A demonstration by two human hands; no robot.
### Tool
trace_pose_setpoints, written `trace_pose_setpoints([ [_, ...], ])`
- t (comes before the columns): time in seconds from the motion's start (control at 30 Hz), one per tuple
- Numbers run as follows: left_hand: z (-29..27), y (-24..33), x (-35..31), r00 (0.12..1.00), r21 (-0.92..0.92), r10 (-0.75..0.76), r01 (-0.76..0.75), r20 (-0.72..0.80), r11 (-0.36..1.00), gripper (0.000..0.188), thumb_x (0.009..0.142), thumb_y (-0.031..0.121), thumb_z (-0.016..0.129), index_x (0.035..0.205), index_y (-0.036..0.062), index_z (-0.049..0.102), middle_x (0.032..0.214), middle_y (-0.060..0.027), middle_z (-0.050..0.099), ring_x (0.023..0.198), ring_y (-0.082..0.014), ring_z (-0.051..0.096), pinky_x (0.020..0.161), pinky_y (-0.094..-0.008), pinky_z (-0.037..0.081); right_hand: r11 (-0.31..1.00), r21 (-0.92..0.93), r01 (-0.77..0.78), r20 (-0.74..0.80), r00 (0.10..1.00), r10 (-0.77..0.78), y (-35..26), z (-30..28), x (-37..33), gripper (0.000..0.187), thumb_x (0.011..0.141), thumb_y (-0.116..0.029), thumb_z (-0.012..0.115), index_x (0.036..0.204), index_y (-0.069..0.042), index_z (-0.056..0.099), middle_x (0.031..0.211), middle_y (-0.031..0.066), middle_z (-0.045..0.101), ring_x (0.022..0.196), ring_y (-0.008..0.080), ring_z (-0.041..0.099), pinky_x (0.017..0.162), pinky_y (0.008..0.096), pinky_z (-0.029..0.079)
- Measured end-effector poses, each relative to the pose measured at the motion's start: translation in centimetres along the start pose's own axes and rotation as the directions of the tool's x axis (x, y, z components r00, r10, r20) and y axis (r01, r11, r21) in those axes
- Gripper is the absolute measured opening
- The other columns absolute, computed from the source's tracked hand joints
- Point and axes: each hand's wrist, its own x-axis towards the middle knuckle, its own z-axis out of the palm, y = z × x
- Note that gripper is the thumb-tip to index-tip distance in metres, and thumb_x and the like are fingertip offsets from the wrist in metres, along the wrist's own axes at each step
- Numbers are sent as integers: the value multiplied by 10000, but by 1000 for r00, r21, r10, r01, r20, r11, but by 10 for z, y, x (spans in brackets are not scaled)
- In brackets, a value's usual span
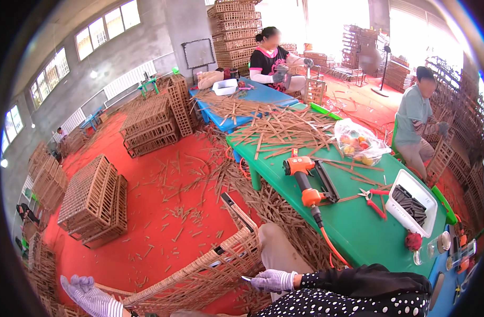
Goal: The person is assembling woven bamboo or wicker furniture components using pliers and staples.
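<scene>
A woven wicker basket stands tilted against my legs, with dark pieces fixed on its rim. My left hand, in a white and purple striped glove, is beside the basket's left end. Its fingers are loosely spread and hold nothing visible. At the basket's right side, my right hand, gloved alike, is closed around a small tool with a metal tip. Most of that tool is hidden by the fingers, so its kind is unclear.
The green table to my right bears an orange nail gun, red-handled pliers, a white tray of dark strips, a fruit bag and loose brown strips. Stacked baskets stand left. Two people work beyond.
</scene>
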Motion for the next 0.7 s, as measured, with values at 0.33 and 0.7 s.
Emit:
trace_pose_setpoints([
  [0.33, 53, -4, -129, 438, 407, -495, 284, 751, 868, 421, 772, 183, 655, 1128, 14, 510, 1020, -115, 554, 923, -169, 563, 787, -289, 457, 953, -222, 207, -62, 972, -226, -27, -5, 11, 204, 889, -224, 480, 789, -65, 560, 618, 77, 531, 516, 214, 485, 495, 314, 427],
  [0.7, 36, -46, -141, 160, 212, -138, -731, 977, 649, 525, 671, 406, 672, 1116, 167, 529, 941, -56, 594, 830, -253, 582, 719, -370, 454, 995, 93, -27, -146, 989, 40, -46, 22, 22, 337, 886, -340, 474, 716, -51, 513, 510, -10, 441, 380, 62, 384, 355, 196, 305],
])
